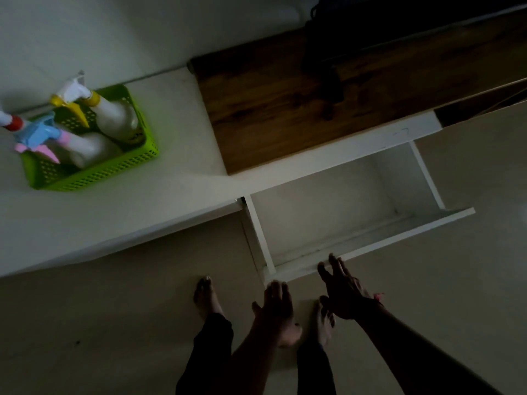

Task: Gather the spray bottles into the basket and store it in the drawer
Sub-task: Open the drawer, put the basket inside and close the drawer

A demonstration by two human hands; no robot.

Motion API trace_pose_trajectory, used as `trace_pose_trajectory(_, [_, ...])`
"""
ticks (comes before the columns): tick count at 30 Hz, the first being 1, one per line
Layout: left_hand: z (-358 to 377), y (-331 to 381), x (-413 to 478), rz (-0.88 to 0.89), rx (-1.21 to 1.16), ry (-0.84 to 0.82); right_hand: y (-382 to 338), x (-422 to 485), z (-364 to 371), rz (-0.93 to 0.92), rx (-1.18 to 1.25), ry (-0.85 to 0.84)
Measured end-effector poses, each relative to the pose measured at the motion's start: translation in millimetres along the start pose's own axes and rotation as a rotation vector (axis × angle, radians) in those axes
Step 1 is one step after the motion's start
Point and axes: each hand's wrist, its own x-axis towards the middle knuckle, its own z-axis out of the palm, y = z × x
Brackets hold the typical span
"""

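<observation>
The drawer (pixel 328 223) is pulled out. Both hands are spread flat at its front edge, the left hand (pixel 275 306) and right hand (pixel 342 292) grasping nothing. The basket (pixel 94 175) sits on the white counter (pixel 176 178), well left, loaded with bottles (pixel 114 115).

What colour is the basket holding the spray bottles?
Bright lime green, with perforated sides. The basket shows clearly in the head view, on the white counter.
</observation>
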Motion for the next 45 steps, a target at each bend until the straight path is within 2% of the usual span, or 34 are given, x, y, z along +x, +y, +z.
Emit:
trace_pose_trajectory(3, [4.9, -0.6, -0.8, -0.007, -0.173, 0.067, -7.7, 0.4, -0.5, 0.047, 0.03, 0.038])
trace_pose_trajectory(5, [-4.2, -3.2, 0.2, 0.002, -0.367, 0.191, -20.0, 4.1, -11.2, 0.045, 0.051, 0.163])
trace_pose_trajectory(9, [-51.2, -29.7, -1.8, -0.051, -0.749, 0.502, -73.8, 21.4, -60.1, -0.138, 0.167, 0.452])
trace_pose_trajectory(12, [-100.8, -70.3, -13.6, -0.124, -0.957, 0.78, -133.7, 33.6, -112.2, -0.274, 0.3, 0.481])
trace_pose_trajectory(16, [-171.7, -153.3, -35.6, -0.213, -0.959, 1.131, -217.7, 52.4, -172.5, -0.37, 0.401, 0.5])
trace_pose_trajectory(21, [-237.4, -266.1, -72.7, -0.481, -1.03, 1.35, -307.4, 82.9, -217.5, -0.371, 0.483, 0.462])
trace_pose_trajectory(25, [-274.1, -329.8, -94.8, -0.533, -1.15, 1.393, -353.6, 112.4, -230.4, -0.303, 0.494, 0.464])
trace_pose_trajectory(28, [-298.3, -377.1, -88.5, -0.503, -1.223, 1.292, -377.9, 132.2, -237.9, -0.239, 0.468, 0.485])
trace_pose_trajectory(30, [-306.1, -406.1, -71.8, -0.491, -1.182, 1.202, -388.8, 142.7, -242.4, -0.2, 0.51, 0.485])
trace_pose_trajectory(33, [-326.1, -404.4, -72.7, -0.453, -1.055, 1.137, -402.0, 161.4, -246.4, -0.168, 0.551, 0.488])
trace_pose_trajectory(38, [-338.4, -394.8, -66.7, -0.391, -0.78, 1.194, -403.8, 177.5, -244.5, -0.174, 0.482, 0.586])
trace_pose_trajectory(42, [-336.1, -397.0, -66.7, -0.395, -0.727, 1.227, -401.8, 178.6, -237.5, -0.2, 0.475, 0.577])
trace_pose_trajectory(45, [-334.2, -395.5, -70.8, -0.354, -0.795, 1.213, -387.7, 168.4, -228.5, -0.203, 0.463, 0.556])
